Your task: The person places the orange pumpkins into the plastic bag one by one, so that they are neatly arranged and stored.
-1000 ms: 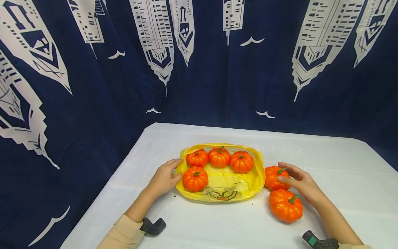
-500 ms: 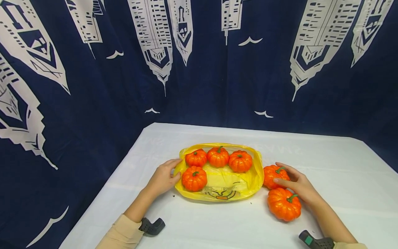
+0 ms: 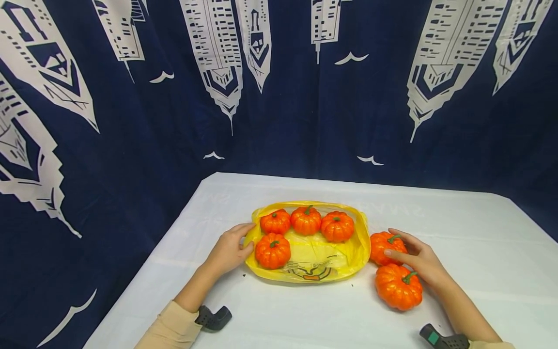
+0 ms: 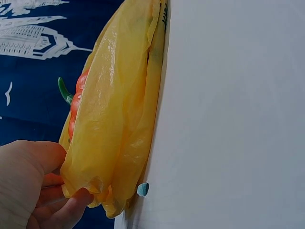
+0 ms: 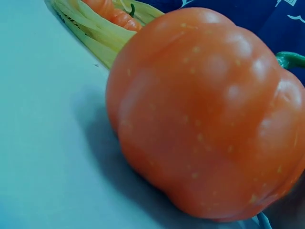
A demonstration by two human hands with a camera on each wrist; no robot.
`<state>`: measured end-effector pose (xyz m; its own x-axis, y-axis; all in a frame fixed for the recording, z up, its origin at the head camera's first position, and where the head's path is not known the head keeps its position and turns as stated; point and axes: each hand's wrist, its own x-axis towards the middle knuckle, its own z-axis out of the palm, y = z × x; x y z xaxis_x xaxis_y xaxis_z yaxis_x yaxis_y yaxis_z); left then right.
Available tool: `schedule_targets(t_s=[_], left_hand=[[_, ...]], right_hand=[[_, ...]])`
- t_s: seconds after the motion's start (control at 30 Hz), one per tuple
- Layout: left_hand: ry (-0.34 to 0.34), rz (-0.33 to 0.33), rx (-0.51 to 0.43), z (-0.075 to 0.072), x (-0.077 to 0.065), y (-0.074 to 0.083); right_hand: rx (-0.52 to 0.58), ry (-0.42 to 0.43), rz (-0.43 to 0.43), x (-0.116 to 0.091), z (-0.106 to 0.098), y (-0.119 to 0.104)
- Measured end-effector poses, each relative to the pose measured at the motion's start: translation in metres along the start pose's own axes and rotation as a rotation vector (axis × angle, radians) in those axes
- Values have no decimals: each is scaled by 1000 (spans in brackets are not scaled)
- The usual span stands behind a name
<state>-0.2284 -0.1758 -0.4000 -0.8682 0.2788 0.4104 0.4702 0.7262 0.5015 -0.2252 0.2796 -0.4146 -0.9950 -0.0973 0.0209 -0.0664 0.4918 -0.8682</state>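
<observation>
In the head view, a yellow plastic bag (image 3: 305, 278) lies with its mouth spread wide, several small orange pumpkins inside. My left hand (image 3: 228, 249) holds the bag's left end; in the left wrist view, its fingers and thumb (image 4: 71, 210) are at the bag's edge. At the bag's right side sits another pumpkin (image 3: 383, 247), with my right hand (image 3: 420, 259) around it, thumb in front and fingers behind. A nearer pumpkin (image 3: 398, 288) rests just below that hand; a pumpkin (image 5: 200, 114) fills much of the right wrist view, hiding most of the hand.
All this stands on a white-covered table (image 3: 305, 315). Behind it hangs a dark blue curtain (image 3: 296, 131) with white building prints. A dark device (image 3: 213, 318) is strapped to the left wrist, another device (image 3: 442, 338) to the right.
My right hand has closed in slightly on the pumpkin beside the bag, its thumb now farther over the front. The left hand and bag keep their place; the head view shifted a little.
</observation>
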Motion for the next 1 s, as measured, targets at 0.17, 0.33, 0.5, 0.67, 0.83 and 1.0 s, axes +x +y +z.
schedule_targets(t_s=[0.17,0.33,0.5,0.67,0.83,1.0], left_hand=[[-2,7,1,1,0,0],[-2,7,6,1,1,0],[-6,4,3,0,0,1],[-9,-4,-2,-1,-1,2],[-5,-3,2,-1,-1,2],[4,8,-2,-2,-1,3]], right_hand=[[11,12,9,-2,-2,-1],[57,14,19,-4,-3,-4],[10,27,-13,-4,-4,-5],[22,36,-18,-3,-5,-7],[17,42,-16,-3,-6,-13],[34,53,-32,-3,-9,-18]])
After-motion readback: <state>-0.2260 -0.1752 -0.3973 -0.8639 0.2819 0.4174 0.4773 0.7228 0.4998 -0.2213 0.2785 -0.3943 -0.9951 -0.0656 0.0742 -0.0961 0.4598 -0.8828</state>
